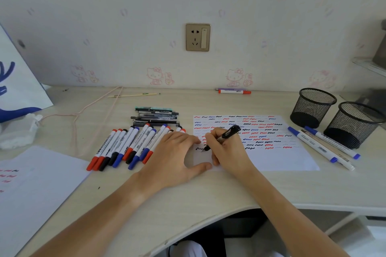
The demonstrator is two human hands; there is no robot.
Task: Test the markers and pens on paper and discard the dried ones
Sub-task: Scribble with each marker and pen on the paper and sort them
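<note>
Test stroke in progress. My right hand (226, 148) pinches a black pen (224, 136), fingers curled round the barrel, tip down on the sheet (277, 156) beside a short black squiggle at the sheet's lower left. My left hand (177, 156) lies flat, fingers straight and spread, thumb on the sheet's near corner to pin it. To do this well I would keep the tip on the bare patch below the filled rows — a faint line there would read plainly — and press evenly, so a dry tip is not mistaken for a light touch. Just left of the hand lies a row of capped markers (125, 146), with a stack of pens (155, 117) behind it. Right of the sheet lie three more markers (322, 148), touching or nearly touching two mesh cups (334, 115) — I cannot tell whether these are kept or rejected. A second sheet (37, 183) lies far left. Nothing blocks the stroke, though the left-hand markers sit close to my wrist.
</note>
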